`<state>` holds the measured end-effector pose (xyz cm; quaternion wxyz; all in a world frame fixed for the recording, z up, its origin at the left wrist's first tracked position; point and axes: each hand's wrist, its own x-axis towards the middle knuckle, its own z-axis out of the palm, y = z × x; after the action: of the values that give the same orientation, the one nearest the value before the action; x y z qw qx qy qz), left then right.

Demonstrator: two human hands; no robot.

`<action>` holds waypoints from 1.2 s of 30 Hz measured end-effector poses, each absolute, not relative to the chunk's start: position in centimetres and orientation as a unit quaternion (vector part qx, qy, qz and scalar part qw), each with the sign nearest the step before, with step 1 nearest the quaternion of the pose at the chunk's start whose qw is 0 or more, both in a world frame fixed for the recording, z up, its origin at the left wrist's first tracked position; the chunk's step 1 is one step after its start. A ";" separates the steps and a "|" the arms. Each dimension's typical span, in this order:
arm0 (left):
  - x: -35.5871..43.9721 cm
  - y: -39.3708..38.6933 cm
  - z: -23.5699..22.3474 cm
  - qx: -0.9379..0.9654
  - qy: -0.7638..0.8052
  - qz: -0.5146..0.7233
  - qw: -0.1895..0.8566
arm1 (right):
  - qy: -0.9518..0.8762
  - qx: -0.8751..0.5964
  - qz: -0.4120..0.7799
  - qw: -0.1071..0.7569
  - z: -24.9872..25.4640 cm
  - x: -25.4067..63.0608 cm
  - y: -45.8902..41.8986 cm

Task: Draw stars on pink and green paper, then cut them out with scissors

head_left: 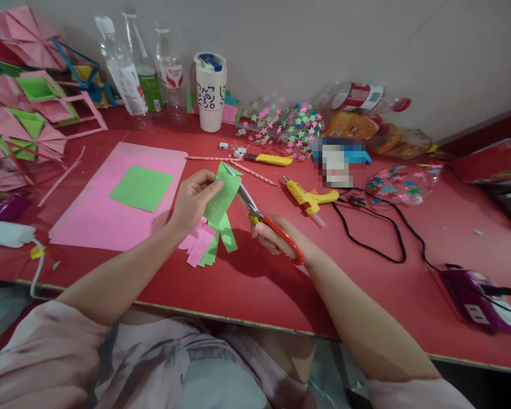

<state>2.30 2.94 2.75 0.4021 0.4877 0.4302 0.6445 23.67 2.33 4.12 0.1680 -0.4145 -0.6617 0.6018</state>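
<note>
Between the thumb and fingers of my left hand (196, 199) is a piece of green paper (222, 199), raised above the table. My right hand (272, 236) grips scissors (281, 237) with red-orange handles. Their blades point up and left and meet the paper's upper right edge, where a narrow sliver stands off. Below the held paper lie cut green strips (227, 234) and small pink paper pieces (198, 243). To the left, a green square (141, 188) rests on a large pink sheet (89, 207).
A yellow glue gun (309, 197) with a black cord and a yellow box cutter (270, 160) lie beyond my hands. Bottles (123, 74) and a white cup (210, 96) stand at the wall. Folded paper models (29, 102) crowd the left; a purple power strip (481, 298) lies right.
</note>
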 end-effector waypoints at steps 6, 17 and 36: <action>3.1 2.7 2.5 0.480 0.403 0.664 0.409 | -0.653 -0.424 0.596 0.197 3.8 22.7 1.2; 3.0 2.7 2.5 0.482 0.406 0.667 0.398 | -0.654 -0.432 0.595 0.179 3.9 22.7 1.2; 3.2 2.5 2.7 0.475 0.400 0.661 0.422 | -0.618 -0.457 0.603 0.216 3.8 21.9 0.2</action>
<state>3.18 2.47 2.71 0.4217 0.4747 0.3999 0.6610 21.92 0.19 3.80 0.2156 -0.4567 -0.6177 0.6028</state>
